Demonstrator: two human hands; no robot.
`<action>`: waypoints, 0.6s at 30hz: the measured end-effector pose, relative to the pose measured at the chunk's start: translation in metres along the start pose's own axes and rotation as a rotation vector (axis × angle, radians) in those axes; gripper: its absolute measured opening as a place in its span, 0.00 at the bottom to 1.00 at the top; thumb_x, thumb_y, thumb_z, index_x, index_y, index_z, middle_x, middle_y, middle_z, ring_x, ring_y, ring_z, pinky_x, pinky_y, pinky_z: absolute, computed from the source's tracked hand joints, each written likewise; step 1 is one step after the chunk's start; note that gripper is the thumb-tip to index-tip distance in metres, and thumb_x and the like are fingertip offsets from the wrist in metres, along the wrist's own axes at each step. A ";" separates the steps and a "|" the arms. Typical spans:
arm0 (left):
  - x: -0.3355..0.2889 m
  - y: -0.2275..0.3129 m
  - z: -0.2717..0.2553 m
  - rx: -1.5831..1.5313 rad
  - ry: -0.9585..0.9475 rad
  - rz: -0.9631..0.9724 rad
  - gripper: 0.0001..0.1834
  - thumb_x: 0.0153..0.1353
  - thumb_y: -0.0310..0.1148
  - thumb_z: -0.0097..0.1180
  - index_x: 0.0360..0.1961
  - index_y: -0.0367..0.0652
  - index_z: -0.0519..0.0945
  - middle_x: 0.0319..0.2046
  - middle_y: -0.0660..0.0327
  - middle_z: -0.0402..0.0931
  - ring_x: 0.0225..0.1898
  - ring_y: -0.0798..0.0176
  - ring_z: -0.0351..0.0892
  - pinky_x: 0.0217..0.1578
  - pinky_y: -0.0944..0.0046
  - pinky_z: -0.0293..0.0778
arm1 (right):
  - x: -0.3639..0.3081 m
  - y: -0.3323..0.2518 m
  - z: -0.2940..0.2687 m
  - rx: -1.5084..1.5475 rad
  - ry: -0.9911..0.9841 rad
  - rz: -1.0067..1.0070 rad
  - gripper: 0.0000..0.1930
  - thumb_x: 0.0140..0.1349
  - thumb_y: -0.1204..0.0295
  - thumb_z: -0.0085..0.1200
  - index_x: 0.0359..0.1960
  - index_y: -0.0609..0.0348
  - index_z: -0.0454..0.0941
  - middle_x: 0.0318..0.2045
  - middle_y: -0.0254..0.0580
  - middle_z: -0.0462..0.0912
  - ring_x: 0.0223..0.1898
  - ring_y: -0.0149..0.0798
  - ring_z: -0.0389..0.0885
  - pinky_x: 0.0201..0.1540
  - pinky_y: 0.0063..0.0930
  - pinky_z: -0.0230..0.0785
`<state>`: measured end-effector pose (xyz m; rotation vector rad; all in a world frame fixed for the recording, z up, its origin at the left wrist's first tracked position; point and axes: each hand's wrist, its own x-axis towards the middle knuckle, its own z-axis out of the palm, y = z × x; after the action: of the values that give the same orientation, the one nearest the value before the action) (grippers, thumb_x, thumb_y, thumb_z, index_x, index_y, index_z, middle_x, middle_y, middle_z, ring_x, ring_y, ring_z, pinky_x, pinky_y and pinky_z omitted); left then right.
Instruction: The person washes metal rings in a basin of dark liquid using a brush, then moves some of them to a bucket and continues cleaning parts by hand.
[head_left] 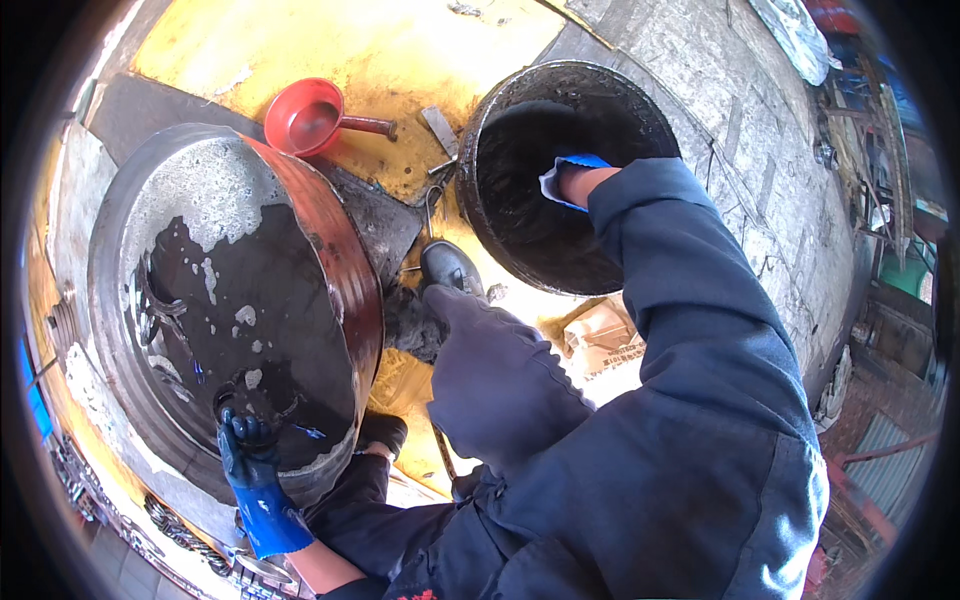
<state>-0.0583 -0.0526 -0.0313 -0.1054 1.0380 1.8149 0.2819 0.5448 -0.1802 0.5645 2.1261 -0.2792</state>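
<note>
Nearest: bent knee in dark blue cloth trousers, navy work jacket leaning over it. Left hand, in a blue rubber glove with wet, dark fingers, is at the near side of a wide round metal tub with a rusty red-brown outer wall. Fingers curled; a dark arc shows just past the fingertips, can't tell if it's gripped. Tub holds black liquid with pale grey foam along the far part; dark curved pieces show at its left side.

Between the vessels, a black shoe. Right of it, a brown paper bag, partly behind the right sleeve.

Right hand, also blue-gloved, reaches into a black-coated round metal drum. Only the cuff shows; fingers hidden, so grasp can't be told.

Doing it well, my judgement: wet gloves probably slip, so close the left fingers fully around anything before lifting, and lift slowly so liquid drains back into the tub. Keep the right glove's loose cuff and bare wrist off the black coating. Brace on the planted foot, don't overreach.

Farther: red plastic dipper with a brown handle, small flat metal piece, yellow floor sheet. Far right: crumpled clear plastic, scrap clutter.
</note>
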 end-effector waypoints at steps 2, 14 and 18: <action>0.001 -0.003 -0.003 -0.004 0.003 0.016 0.19 0.70 0.41 0.43 0.58 0.47 0.70 0.37 0.67 0.81 0.42 0.62 0.79 0.49 0.56 0.73 | -0.010 0.000 -0.011 0.024 -0.013 0.010 0.18 0.47 0.65 0.63 0.41 0.54 0.82 0.36 0.40 0.83 0.39 0.40 0.81 0.41 0.37 0.72; 0.027 -0.019 0.072 -0.140 -0.186 0.041 0.17 0.69 0.37 0.41 0.21 0.49 0.59 0.15 0.69 0.52 0.17 0.70 0.51 0.19 0.67 0.50 | -0.148 -0.014 -0.122 0.242 -0.019 0.108 0.20 0.44 0.64 0.66 0.42 0.54 0.81 0.33 0.41 0.83 0.36 0.35 0.80 0.42 0.32 0.72; 0.030 -0.025 0.108 -0.178 -0.189 0.052 0.16 0.68 0.34 0.45 0.21 0.49 0.60 0.15 0.69 0.53 0.17 0.71 0.54 0.18 0.68 0.54 | -0.214 -0.029 -0.174 1.043 0.184 -0.035 0.18 0.50 0.66 0.66 0.40 0.62 0.79 0.34 0.43 0.82 0.33 0.34 0.79 0.39 0.26 0.72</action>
<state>-0.0138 0.0463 0.0067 -0.0133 0.7528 1.9218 0.2499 0.5260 0.0944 1.1608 2.0398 -1.4346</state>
